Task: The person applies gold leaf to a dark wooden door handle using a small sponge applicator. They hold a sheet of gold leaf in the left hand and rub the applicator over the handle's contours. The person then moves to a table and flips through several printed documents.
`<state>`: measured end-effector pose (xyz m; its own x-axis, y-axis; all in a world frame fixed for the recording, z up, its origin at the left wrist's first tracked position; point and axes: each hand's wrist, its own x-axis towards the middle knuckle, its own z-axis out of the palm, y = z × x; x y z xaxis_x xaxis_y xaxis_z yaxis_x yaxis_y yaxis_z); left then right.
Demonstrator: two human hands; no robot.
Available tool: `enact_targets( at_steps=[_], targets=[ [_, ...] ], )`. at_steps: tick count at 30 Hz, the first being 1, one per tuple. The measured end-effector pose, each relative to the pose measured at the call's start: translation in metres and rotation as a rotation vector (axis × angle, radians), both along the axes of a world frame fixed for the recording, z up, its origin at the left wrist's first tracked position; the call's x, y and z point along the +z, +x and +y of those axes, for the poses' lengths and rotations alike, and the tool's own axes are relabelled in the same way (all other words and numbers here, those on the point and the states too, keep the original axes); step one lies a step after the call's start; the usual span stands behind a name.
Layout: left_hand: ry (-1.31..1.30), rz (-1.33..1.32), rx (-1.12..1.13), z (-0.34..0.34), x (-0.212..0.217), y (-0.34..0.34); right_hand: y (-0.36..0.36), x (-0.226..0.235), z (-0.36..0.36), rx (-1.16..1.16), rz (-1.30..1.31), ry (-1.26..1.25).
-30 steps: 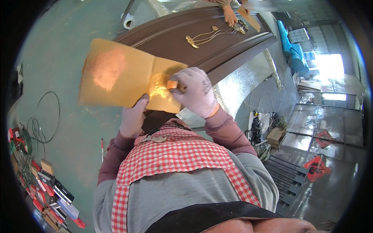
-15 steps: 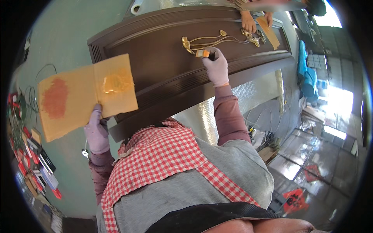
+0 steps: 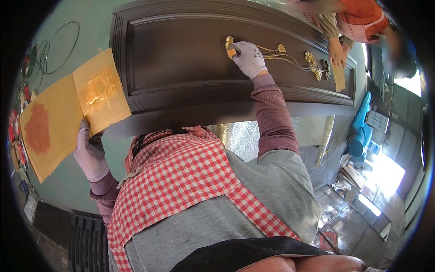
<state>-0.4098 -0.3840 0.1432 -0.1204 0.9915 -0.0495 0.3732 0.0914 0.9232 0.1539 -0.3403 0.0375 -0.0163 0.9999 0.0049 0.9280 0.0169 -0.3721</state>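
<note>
The gold floral ornament [image 3: 274, 56] lies on the brown moulded panel [image 3: 176, 59], ahead of the person; its long axis runs L to R, along the panel. R hand [image 3: 249, 59] is nearer, at its L end, pinching a small orange tool [image 3: 231, 53], prob. a brush; contact w/ ornament: cannot tell. L hand [image 3: 89, 152], well apart, grips creased cardboard [image 3: 61, 115].

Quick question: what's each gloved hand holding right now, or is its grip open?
Left hand: closed on the folded cardboard.
Right hand: closed on a small orange tool, mostly hidden, at the ornament's gold end.
</note>
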Motion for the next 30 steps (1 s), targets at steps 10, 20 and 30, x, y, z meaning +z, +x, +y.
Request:
enact_targets(
  at_steps=[10,20,30],
  targets=[
    [0.006,0.511,-0.029,-0.018,0.014,0.031,-0.006,0.022,0.022,0.203,-0.161,-0.215],
    [0.141,0.333,-0.005,-0.016,0.013,0.041,-0.001,0.021,0.058,0.226,-0.205,-0.172],
    [0.052,0.358,-0.016,-0.019,0.009,0.033,-0.006,0.04,0.078,0.242,-0.199,-0.306]
  ],
)
